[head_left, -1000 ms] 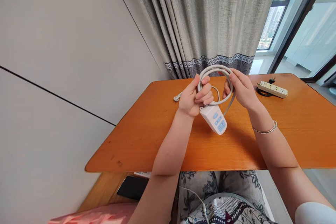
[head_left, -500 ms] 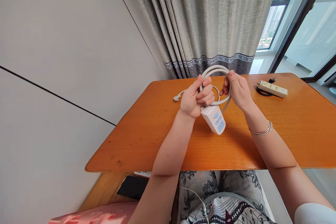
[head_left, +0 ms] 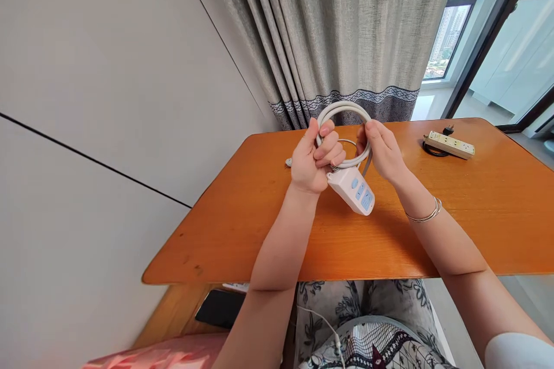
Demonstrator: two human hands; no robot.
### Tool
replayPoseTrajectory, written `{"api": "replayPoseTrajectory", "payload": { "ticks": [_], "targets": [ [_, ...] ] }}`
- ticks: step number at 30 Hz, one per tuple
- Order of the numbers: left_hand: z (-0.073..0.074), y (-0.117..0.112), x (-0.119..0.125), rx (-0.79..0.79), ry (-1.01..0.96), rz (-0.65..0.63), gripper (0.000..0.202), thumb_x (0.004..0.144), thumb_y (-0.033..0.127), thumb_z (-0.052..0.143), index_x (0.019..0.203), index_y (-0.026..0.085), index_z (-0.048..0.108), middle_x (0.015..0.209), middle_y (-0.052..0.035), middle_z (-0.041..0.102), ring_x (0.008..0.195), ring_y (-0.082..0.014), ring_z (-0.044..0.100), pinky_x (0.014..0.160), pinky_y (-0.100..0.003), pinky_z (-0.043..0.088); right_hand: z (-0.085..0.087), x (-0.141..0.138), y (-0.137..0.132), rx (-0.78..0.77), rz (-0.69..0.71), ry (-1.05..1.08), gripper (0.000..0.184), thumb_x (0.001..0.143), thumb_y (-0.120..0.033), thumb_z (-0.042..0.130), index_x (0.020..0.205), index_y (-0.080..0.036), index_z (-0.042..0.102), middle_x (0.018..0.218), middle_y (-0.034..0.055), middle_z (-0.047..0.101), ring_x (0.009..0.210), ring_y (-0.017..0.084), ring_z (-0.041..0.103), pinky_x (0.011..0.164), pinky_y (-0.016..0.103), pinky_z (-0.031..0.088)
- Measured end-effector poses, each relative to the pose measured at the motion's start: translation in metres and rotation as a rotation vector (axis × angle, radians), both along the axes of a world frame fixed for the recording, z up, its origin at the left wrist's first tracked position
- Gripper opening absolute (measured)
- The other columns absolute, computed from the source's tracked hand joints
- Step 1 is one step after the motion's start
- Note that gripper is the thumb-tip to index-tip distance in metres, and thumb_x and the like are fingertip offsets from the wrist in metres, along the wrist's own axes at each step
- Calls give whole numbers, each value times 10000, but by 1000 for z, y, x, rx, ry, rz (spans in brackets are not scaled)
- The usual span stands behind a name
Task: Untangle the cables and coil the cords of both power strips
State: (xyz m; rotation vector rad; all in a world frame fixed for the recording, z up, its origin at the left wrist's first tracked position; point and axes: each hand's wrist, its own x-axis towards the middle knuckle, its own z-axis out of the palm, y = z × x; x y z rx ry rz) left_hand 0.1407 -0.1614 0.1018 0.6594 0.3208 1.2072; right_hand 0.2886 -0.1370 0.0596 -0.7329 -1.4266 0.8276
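My left hand (head_left: 315, 155) is wrapped round the left side of a looped white cable (head_left: 344, 106). Below my left fingers hangs a white power strip (head_left: 352, 190) with light blue sockets, tilted down to the right over the table. My right hand (head_left: 381, 147) pinches the right side of the cable loop between thumb and fingers. A loose run of the same cable passes behind the loop. The white plug (head_left: 288, 162) lies on the table, mostly covered by my left hand.
On the right of the brown wooden table (head_left: 485, 213) lies a second, cream power strip (head_left: 450, 145) with a black cord. A dark phone-like slab (head_left: 220, 307) rests on a lower surface at the left. A grey curtain (head_left: 346, 29) hangs behind the table.
Both hands have shifted a little to the left and up with the cable loop. The white power strip has swung to a flatter tilt, and the plug is now more hidden.
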Motion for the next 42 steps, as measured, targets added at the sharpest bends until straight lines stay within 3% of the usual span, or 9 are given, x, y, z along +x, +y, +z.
{"api": "replayPoseTrajectory", "payload": {
  "ticks": [4,7,11,16,21,25,34,38,42],
  "targets": [
    [-1,-1,2,22,49,-19,485,1084,485,265,707,207,390,520,73,489,301,-36,335,419,-181,421,0,2,2,-26,47,-8,591,867,-821,478,740,-244,455,527,-52,480,484,114,483,485,261,400],
    [-2,-1,2,91,72,-48,484,1084,475,235,718,200,390,915,-25,743,531,-76,645,489,-202,532,2,3,0,17,29,-24,590,871,-819,476,728,-248,436,550,-45,477,509,122,486,511,274,421],
    [-5,1,0,171,71,-84,453,1068,505,285,767,201,433,1365,-70,673,1109,-204,736,516,-186,580,0,3,-2,53,23,-83,566,910,-786,452,732,-249,428,602,-34,487,543,121,488,529,281,439],
    [-7,1,-3,219,115,-100,435,1037,549,381,796,197,468,1548,-60,535,1302,-283,642,502,-180,592,1,5,-2,-11,124,-71,563,883,-792,500,753,-247,433,611,-48,480,532,106,483,494,262,429],
    [-7,3,-4,309,135,-14,402,1026,547,415,839,206,515,1555,-34,527,1434,-298,519,606,-208,642,7,4,-6,-101,232,-31,547,802,-752,665,865,-239,485,689,-64,501,568,94,509,517,246,440],
    [-4,6,-7,391,139,138,392,1040,505,382,825,212,529,1478,-32,604,1453,-272,498,648,-215,656,6,2,-8,-103,282,-102,504,863,-714,623,882,-225,504,723,-45,509,654,105,514,615,259,454],
    [12,5,-33,509,47,579,470,1070,368,285,667,217,473,1409,73,658,1289,-157,637,617,-161,617,-8,13,3,-233,373,-601,335,943,-401,596,1191,-178,557,871,14,611,762,155,595,715,324,503],
    [13,13,-50,528,2,716,393,1027,395,451,676,223,490,1390,101,664,1279,-151,638,604,-164,593,-10,18,7,-94,172,-655,357,963,-329,530,1286,-178,538,780,-14,562,683,152,545,680,326,471],
    [9,20,-60,467,-11,699,439,1044,454,390,682,231,502,1370,135,667,1336,-135,597,654,-175,585,-12,17,12,312,-204,-381,341,994,-337,475,1300,-228,578,857,17,582,713,161,507,709,334,457]
  ]
}}
